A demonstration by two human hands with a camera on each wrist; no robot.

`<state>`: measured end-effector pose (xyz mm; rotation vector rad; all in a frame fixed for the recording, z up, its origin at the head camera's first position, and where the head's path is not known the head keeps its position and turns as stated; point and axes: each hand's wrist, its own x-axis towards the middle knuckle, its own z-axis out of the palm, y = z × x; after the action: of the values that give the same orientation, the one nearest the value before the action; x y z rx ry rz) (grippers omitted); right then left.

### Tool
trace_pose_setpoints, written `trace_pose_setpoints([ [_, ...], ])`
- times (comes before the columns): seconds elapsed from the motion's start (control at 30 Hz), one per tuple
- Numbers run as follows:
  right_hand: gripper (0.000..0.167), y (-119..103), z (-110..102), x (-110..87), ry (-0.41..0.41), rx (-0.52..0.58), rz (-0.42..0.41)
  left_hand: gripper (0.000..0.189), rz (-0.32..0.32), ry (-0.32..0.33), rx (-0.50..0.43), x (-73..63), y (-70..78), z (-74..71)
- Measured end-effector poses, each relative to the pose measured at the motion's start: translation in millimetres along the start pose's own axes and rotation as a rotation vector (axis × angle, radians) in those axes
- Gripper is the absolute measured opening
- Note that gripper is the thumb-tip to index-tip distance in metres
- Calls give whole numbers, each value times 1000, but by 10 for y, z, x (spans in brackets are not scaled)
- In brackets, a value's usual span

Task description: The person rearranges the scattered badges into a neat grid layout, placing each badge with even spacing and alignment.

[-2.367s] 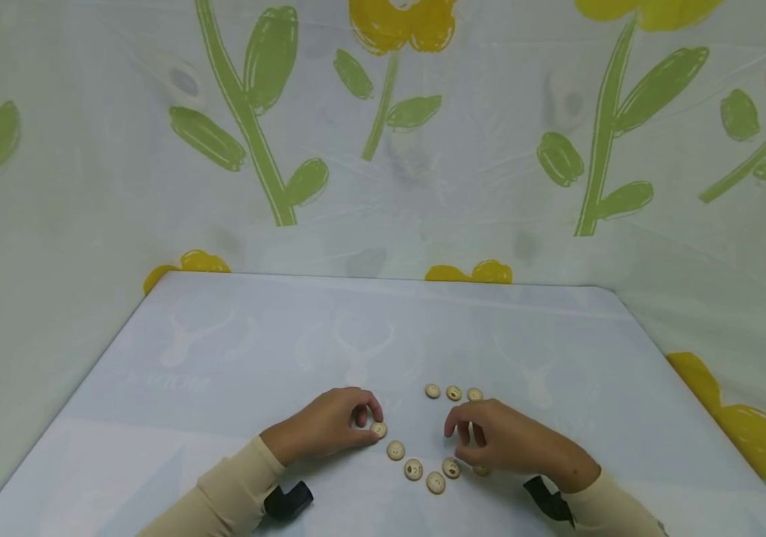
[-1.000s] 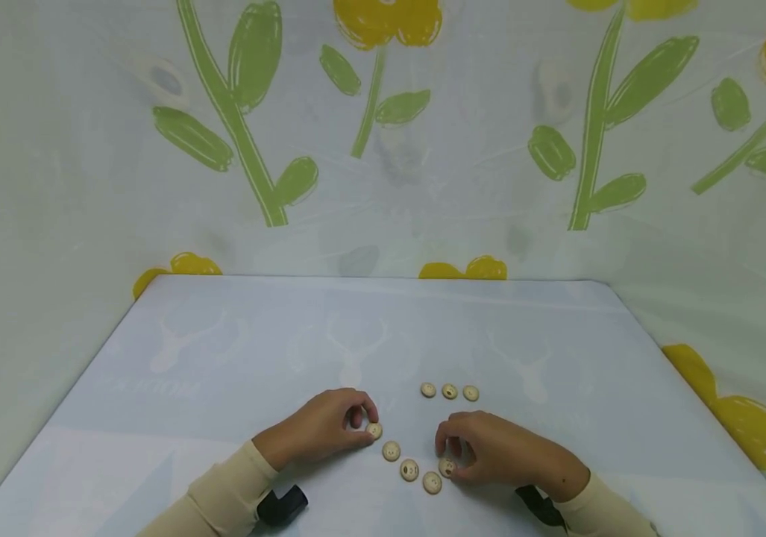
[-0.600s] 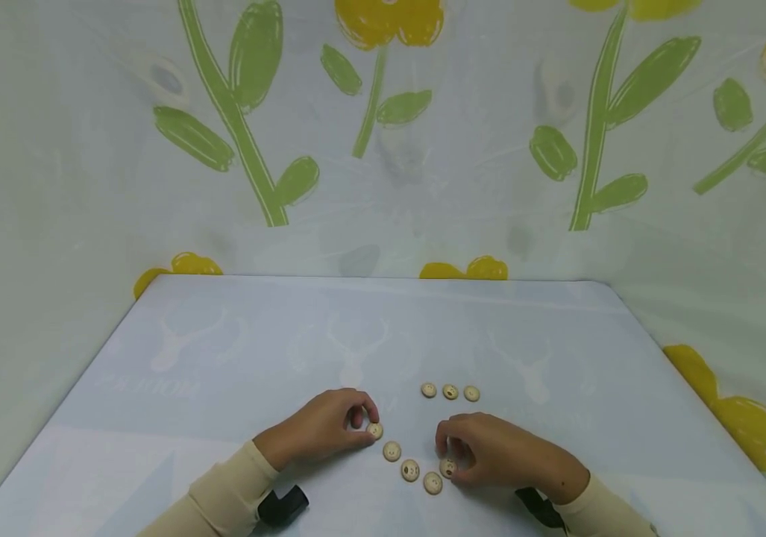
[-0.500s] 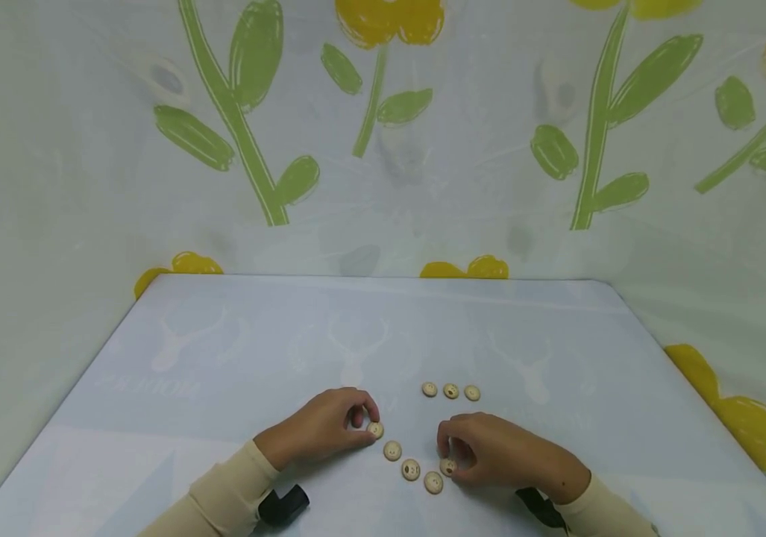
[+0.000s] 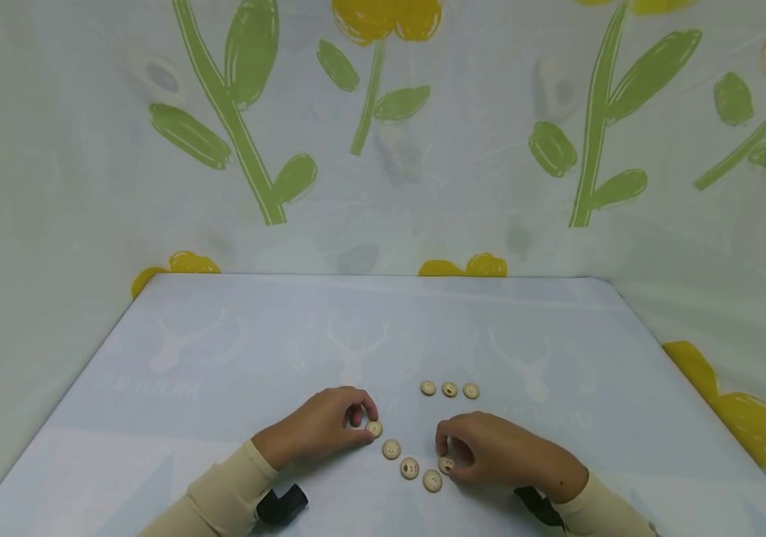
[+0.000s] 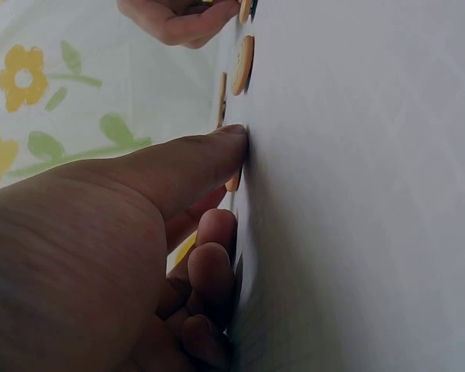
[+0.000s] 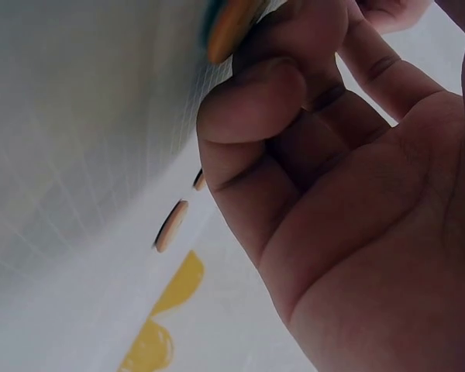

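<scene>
My left hand (image 5: 325,425) pinches a round wooden button (image 5: 374,429) between thumb and forefinger at the left end of a curved row. In the left wrist view, the thumb covers most of that button (image 6: 232,183). My right hand (image 5: 490,451) is at the right end of the row, its thumb and forefinger on either side of another button (image 5: 446,465) with a dark print. Between the hands lie a plain button (image 5: 391,449), a printed button (image 5: 409,468) and a lower button (image 5: 432,481). The right wrist view shows a button (image 7: 231,31) beside curled fingers.
Behind the right hand, a straight row holds a left button (image 5: 428,388), a middle button (image 5: 450,389) and a right button (image 5: 471,391). The white table (image 5: 255,335) meets a flower-print curtain (image 5: 463,149). A black wrist camera (image 5: 282,505) sits under the left sleeve.
My right hand has come down from above the row onto the printed button, hiding another button seen beside it earlier. My left hand keeps its pinch. The head view has shifted slightly.
</scene>
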<state>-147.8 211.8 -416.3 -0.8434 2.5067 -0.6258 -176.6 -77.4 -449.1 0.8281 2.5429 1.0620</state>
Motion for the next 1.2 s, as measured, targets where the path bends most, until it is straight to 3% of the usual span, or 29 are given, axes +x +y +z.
trace_pose_setpoints([
  [1.2, 21, -29, 26, 9, -5, 5, 12, 17, 2, 12, 18, 1, 14, -5],
])
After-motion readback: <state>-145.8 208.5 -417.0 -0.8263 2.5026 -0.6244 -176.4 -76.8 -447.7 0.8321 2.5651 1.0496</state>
